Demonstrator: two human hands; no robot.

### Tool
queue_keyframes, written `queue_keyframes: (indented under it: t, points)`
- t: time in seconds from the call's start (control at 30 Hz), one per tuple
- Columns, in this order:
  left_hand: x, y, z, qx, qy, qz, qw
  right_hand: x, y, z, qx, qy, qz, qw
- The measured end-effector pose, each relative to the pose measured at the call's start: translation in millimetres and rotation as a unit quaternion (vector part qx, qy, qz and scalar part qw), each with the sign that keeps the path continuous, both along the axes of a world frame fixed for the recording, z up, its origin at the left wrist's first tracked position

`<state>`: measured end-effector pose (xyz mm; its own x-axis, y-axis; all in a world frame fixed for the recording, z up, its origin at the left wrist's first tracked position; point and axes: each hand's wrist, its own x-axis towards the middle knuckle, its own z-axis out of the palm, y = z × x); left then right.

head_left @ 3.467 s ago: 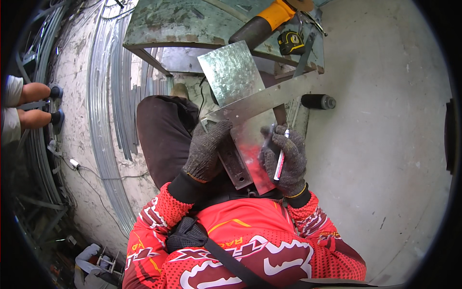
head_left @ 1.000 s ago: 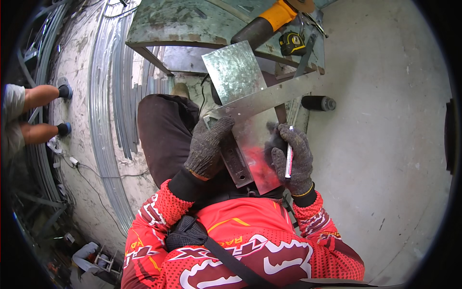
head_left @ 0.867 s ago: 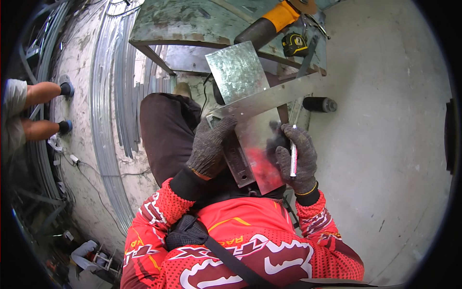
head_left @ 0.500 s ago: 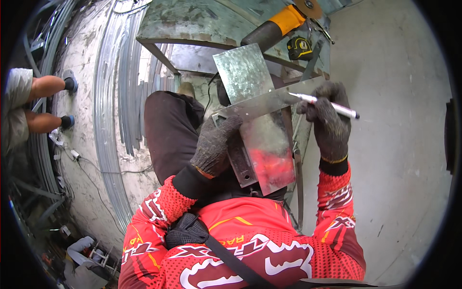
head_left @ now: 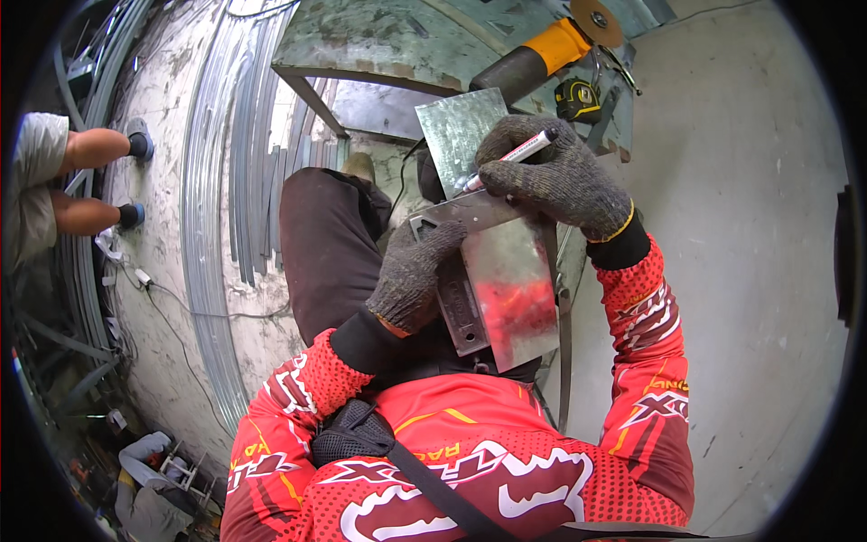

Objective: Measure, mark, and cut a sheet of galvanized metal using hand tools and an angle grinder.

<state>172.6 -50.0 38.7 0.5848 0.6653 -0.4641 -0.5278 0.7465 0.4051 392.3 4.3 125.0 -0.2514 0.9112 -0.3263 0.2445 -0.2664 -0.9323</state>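
Observation:
Over my lap lies a shiny strip of sheet metal [head_left: 517, 257], with a red smear on its near part. A metal try square [head_left: 462, 312] rests on it, its blade crossing the sheet and its stock along the left edge. Gloved in grey knit, my left hand [head_left: 408, 275] grips the square at its corner, thumb on top. My right hand [head_left: 562, 181], in a matching glove, is closed round a white marker pen [head_left: 519, 158]. The pen's tip is at the sheet beside the blade's far edge. My right hand hides the blade's end.
Ahead is a metal worktable [head_left: 379, 50] bearing an angle grinder [head_left: 533, 59] with an orange body and a tape measure [head_left: 578, 99]. Long metal profiles [head_left: 206, 217] lie on the floor to the left. A person's legs [head_left: 90, 181] stand farther left; another person [head_left: 149, 483] is at lower left.
My right hand has moved left across the square, bringing the marker's tip from near the blade's right end to the sheet by its far edge. My left hand keeps hold of the square.

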Motion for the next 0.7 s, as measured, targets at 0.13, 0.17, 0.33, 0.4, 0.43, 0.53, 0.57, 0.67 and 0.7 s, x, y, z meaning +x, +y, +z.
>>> queue_keyframes:
  t: [0.13, 0.17, 0.33, 0.4, 0.43, 0.53, 0.57, 0.67, 0.7]
  points:
    - [0.6, 0.4, -0.8, -0.006, -0.003, -0.005, 1.0, -4.1, 1.7, 3.6, 0.019, -0.058, 0.021, 0.998]
    - [0.4, 0.5, -0.1, -0.006, -0.003, -0.005, 1.0, -5.1, 1.5, 4.5, 0.018, -0.061, 0.019, 0.998]
    - [-0.3, 1.5, 3.1, 0.009, -0.007, -0.009, 1.0, -6.2, -0.1, -0.9, 0.051, -0.078, 0.024, 0.995]
    - [-0.1, 0.9, 2.4, 0.004, -0.003, -0.008, 1.0, -6.4, 0.1, -1.3, 0.039, -0.073, 0.023, 0.996]
    - [0.0, 0.6, 1.9, 0.0, 0.0, -0.007, 1.0, -5.8, 0.2, -3.0, 0.041, -0.072, 0.017, 0.996]
    - [-0.1, 0.3, 0.8, -0.008, 0.001, -0.005, 1.0, -5.2, 0.9, -4.6, 0.045, -0.069, 0.018, 0.996]
    - [-0.5, 0.4, 1.2, -0.008, 0.002, -0.005, 1.0, -5.2, 1.0, -4.9, 0.047, -0.067, 0.025, 0.996]
    - [-1.2, 0.8, 4.7, -0.002, 0.004, -0.008, 1.0, -5.6, 1.1, -3.0, 0.058, -0.088, 0.03, 0.994]
    - [-0.4, 0.7, 6.1, -0.008, 0.007, -0.005, 1.0, -5.7, 0.7, -3.6, 0.058, -0.088, 0.029, 0.994]
